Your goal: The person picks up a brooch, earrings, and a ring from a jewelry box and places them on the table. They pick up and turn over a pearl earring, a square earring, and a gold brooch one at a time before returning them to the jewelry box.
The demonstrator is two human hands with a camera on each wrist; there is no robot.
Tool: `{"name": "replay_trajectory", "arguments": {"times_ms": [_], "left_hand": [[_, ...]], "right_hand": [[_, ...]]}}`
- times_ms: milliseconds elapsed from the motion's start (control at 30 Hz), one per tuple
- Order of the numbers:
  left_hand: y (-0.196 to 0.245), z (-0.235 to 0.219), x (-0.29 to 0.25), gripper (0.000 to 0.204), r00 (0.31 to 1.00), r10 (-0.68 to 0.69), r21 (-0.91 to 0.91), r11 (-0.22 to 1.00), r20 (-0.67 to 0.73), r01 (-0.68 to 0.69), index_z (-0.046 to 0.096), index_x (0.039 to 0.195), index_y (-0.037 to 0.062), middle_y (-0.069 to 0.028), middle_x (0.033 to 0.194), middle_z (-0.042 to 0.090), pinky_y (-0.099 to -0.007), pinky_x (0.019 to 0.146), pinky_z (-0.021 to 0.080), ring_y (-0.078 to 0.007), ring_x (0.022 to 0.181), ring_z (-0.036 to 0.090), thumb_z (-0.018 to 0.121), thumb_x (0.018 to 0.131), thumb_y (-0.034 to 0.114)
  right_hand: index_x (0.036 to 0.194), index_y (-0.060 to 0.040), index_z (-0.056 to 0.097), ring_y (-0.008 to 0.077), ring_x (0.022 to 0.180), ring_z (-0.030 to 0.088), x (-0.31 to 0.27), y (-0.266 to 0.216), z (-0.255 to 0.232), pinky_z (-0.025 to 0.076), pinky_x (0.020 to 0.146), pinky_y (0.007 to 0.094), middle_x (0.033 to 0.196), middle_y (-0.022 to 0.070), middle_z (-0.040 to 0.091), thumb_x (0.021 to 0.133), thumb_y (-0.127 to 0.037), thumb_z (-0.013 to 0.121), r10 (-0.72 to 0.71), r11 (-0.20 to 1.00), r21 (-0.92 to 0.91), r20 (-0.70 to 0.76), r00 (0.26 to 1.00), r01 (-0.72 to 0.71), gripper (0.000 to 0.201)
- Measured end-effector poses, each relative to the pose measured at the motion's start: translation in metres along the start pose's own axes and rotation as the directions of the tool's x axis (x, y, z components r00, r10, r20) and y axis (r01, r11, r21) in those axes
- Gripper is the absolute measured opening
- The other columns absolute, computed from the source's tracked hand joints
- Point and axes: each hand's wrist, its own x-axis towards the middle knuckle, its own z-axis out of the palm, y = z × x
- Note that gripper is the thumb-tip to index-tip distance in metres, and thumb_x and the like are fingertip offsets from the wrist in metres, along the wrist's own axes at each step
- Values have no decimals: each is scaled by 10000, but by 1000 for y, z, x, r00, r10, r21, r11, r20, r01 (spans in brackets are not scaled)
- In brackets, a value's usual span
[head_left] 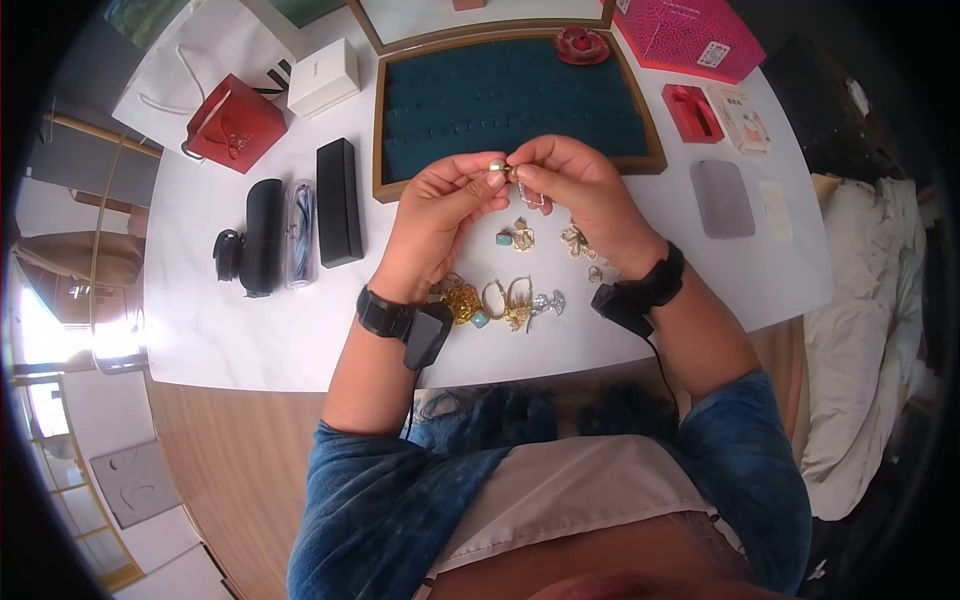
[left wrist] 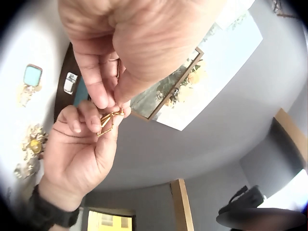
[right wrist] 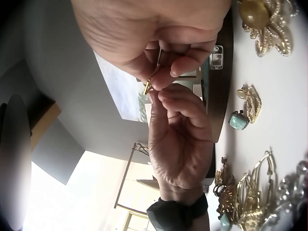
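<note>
Over the table, in front of a jewelry display box, both hands meet at a pearl earring (head_left: pixel 498 166) with gold metal and a sparkling squarish loop. My left hand (head_left: pixel 440 205) pinches the earring at its pearl end between thumb and fingertips. On the other side, the thumb and index finger of my right hand (head_left: pixel 582 190) grip its gold part. The loop dangles below the right fingertips. Gold metal of the earring (left wrist: pixel 107 124) shows between the hands in the left wrist view; fingertips hide the pearl there. A thin gold edge of the earring (right wrist: pixel 147 87) appears in the right wrist view.
Below the hands lie a turquoise ring (head_left: pixel 504 239), gold hoops (head_left: pixel 493 299), a gold flower piece (head_left: pixel 461 303) and a silver piece (head_left: pixel 548 303). The teal-lined box (head_left: pixel 500 100) stands behind, holding a red dish (head_left: pixel 580 45). Black cases (head_left: pixel 340 200) sit left, a grey pad (head_left: pixel 723 199) right.
</note>
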Motion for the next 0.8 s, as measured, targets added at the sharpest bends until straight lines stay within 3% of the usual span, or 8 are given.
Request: {"name": "replay_trajectory", "arguments": {"times_ms": [233, 433, 633, 800], "left_hand": [[-1, 0, 0, 250, 999, 33, 152, 988, -26, -28, 709, 1237, -37, -114, 1091, 766, -265, 901, 605, -131, 961, 727, 715, 1002, 45], [-2, -1, 0, 249, 999, 43, 181, 983, -10, -41, 686, 1268, -20, -97, 1123, 746, -260, 940, 588, -140, 991, 718, 677, 1032, 58], [-4, 1, 1, 249, 999, -9, 24, 1000, -37, 10, 651, 1290, -29, -123, 1178, 722, -258, 955, 602, -152, 1010, 725, 620, 1070, 84], [-1, 0, 1, 209, 998, -47, -59, 997, -34, 45, 656, 1250, -14, -99, 1118, 732, -231, 909, 610, -131, 998, 725, 603, 1080, 95]], "right_hand": [[1147, -50, 711, 54, 851, 607, 1, 0, -2, 496, 755, 216, 999, -16, 701, 1042, -149, 657, 18, 999, -48, 4, 1000, -18, 154], [1164, -50, 704, 56, 850, 609, 2, 2, -4, 503, 760, 223, 1006, -12, 703, 1035, -145, 666, 13, 999, -36, 1, 1000, -13, 164], [1181, -45, 699, 64, 876, 622, 3, 9, -6, 516, 788, 233, 1040, -1, 712, 1045, -158, 663, 6, 1000, 12, -48, 999, -6, 180], [1189, -42, 697, 84, 947, 654, 3, 10, -4, 525, 815, 237, 1084, 11, 718, 1059, -167, 652, 0, 1000, 9, -75, 997, 0, 186]]}}
